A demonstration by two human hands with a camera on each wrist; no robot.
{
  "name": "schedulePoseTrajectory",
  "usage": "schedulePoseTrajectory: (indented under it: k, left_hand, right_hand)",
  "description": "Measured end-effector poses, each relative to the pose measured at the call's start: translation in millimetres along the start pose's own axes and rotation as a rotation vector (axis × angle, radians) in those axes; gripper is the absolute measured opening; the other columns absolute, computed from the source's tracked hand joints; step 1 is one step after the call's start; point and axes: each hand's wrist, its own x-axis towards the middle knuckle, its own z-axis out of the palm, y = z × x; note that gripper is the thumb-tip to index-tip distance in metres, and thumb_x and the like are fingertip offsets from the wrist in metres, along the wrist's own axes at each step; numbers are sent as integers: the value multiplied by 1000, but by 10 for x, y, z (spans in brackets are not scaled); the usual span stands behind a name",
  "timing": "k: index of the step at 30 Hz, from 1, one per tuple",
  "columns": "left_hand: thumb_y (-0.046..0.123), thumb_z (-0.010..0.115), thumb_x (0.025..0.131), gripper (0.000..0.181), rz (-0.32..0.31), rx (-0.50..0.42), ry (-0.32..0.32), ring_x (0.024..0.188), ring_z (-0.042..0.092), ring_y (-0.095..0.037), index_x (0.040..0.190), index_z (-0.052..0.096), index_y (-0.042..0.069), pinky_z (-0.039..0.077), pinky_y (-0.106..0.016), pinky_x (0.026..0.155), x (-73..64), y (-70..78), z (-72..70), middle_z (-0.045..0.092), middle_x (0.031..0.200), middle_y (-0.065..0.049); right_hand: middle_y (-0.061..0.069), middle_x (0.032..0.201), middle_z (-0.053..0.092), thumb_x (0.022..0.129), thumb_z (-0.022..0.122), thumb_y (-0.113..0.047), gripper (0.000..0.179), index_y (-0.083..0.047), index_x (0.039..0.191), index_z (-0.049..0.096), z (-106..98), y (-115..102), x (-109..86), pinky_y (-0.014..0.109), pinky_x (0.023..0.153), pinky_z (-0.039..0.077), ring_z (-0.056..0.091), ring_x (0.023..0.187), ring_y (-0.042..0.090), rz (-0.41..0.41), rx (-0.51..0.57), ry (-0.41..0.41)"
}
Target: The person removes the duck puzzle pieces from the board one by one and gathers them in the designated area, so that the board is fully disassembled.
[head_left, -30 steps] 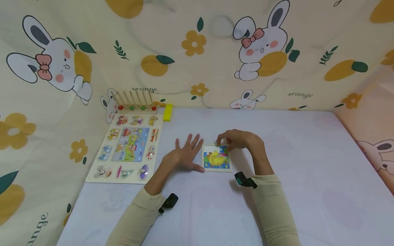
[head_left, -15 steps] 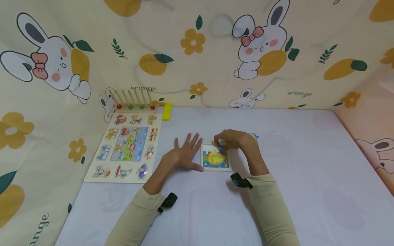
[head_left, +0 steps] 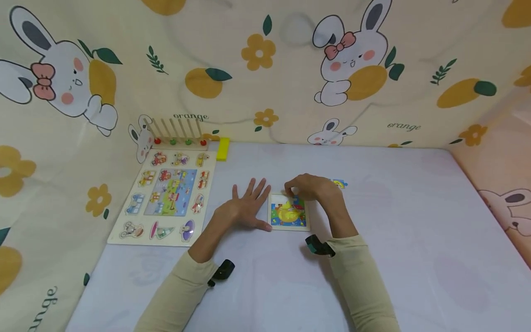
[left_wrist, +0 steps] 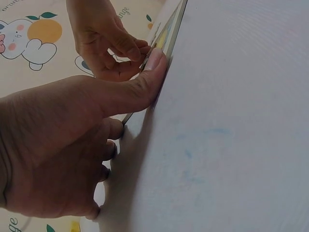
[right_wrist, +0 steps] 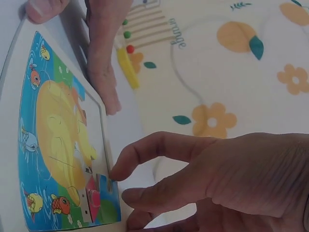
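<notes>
A small framed jigsaw puzzle with a yellow duck picture (head_left: 288,213) lies on the table between the hands. Its upper inner area shows bare board in the right wrist view. My left hand (head_left: 247,210) lies flat to its left, fingers spread, thumb against the frame's edge. Over the puzzle's upper right corner, my right hand (head_left: 314,187) curls its fingers and pinches a blue puzzle piece (right_wrist: 102,181) at the picture's edge. The fingertips partly hide that piece. Behind the right wrist lies a loose puzzle piece with rainbow colours (head_left: 340,183).
At the left lies a large wooden puzzle board (head_left: 138,221) with vehicle and toy pictures. Behind it stands a peg rack (head_left: 178,146) with red and green beads. A yellow block (head_left: 222,149) sits next to the rack. Patterned cloth (head_left: 286,92) rises behind the table.
My right hand has moved slightly left along the puzzle's top edge, uncovering the loose rainbow piece behind the wrist. The left hand keeps its place by the frame. The head view has shifted slightly.
</notes>
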Motion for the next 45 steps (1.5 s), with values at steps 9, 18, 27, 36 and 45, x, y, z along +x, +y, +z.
schedulePoseTrajectory:
  k: [9, 18, 27, 36, 45]
  left_hand:
    - [66, 70, 90, 119, 16, 1, 5, 163, -22, -35, 169, -4, 16, -4, -77, 124, -24, 29, -41, -22, 176, -6]
    - [66, 69, 91, 118, 32, -22, 21, 163, -22, -34, 169, -4, 17, -4, -76, 125, 20, 82, -23, -21, 176, -6]
    - [67, 70, 90, 119, 17, 4, 28, 164, -20, -33, 170, -4, 18, -3, -75, 126, 44, 76, -3, -20, 177, -4]
    - [66, 70, 90, 119, 11, -7, 26, 164, -21, -33, 170, -3, 17, -4, -75, 125, 18, 6, -4, -20, 177, -5]
    - [65, 71, 89, 119, 9, -27, 35, 164, -20, -32, 170, -1, 17, -4, -75, 126, -17, -29, 41, -19, 177, -5]
  right_hand:
    - [5, 112, 67, 94, 79, -18, 23, -22, 112, 65, -66, 37, -72, 39, 84, 46, 56, 100, 23, -62, -33, -4]
    - [7, 119, 68, 96, 73, -15, 22, -22, 114, 63, -52, 84, -64, 44, 90, 49, 56, 106, 25, -31, -51, -9]
    - [10, 118, 69, 92, 79, -24, 31, -7, 116, 67, -55, 126, -99, 43, 93, 55, 61, 101, 23, -21, 13, 0]
    - [10, 107, 66, 98, 73, -21, 31, -3, 121, 64, -133, 231, -226, 38, 88, 53, 60, 99, 23, -128, 175, 119]
    - [20, 115, 69, 98, 72, -14, 33, 2, 126, 62, -229, 644, -537, 50, 93, 56, 64, 106, 33, -78, 274, 385]
